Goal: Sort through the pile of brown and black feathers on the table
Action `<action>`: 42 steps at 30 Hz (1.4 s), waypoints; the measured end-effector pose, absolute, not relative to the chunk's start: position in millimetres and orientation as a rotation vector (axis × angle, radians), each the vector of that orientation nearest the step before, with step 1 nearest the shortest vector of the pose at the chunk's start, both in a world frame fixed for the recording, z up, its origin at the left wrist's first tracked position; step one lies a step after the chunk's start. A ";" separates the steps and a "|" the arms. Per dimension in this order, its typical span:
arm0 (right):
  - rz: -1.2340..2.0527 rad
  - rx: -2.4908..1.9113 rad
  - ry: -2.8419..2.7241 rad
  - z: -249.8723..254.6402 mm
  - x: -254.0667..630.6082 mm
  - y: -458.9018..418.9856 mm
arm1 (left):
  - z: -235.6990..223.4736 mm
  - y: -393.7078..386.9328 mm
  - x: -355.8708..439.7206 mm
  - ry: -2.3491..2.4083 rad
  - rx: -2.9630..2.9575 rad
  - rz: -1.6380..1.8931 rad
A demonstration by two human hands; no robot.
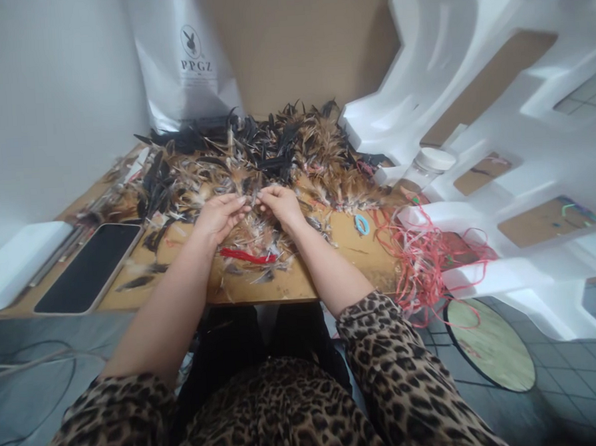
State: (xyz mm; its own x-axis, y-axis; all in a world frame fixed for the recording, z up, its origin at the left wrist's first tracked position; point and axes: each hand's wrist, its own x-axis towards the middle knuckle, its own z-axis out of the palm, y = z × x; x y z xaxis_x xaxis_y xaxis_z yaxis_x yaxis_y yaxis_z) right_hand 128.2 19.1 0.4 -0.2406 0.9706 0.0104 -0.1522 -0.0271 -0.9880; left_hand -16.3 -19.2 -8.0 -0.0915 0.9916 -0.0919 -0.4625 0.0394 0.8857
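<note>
Over the front of a feather pile (210, 164) on the wooden table, my two hands work close together. The fingers of my left hand (222, 217) are closed in a pinch. Just beside it, my right hand (281, 205) pinches too, thumb and forefinger pressed together. Small feathers show at the fingertips of both hands, blurred against the brown and black ones behind. Below the hands lies a bundle of red cord (248, 255) among loose feather bits.
A phone (89, 267) and a white box (23, 264) lie at left. To the right are a blue ring (361, 224), tangled pink strips (424, 256), a lidded jar (429, 166) and white foam packing (481, 87). A silver bag (191, 89) stands behind.
</note>
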 end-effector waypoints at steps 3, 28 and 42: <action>1.333 -0.986 -1.342 -6.1 124.0 20.4 | -9.6 -20.0 -13.6 1.008 0.785 1.407; 1.335 -0.942 -1.265 1.7 129.7 20.5 | -15.4 -13.4 -15.2 1.154 0.682 1.543; 1.058 -0.856 -1.636 -2.7 124.7 12.2 | -5.0 -20.6 -11.4 0.924 0.703 1.500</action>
State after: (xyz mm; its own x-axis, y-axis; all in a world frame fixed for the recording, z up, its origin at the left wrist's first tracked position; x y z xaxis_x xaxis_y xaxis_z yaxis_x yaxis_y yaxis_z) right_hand 124.7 12.2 -2.7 -0.2815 0.8948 0.3467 0.0514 0.3748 -0.9257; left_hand -11.4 -20.6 -5.0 -0.1391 0.9875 -0.0748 -0.5106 -0.0068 0.8598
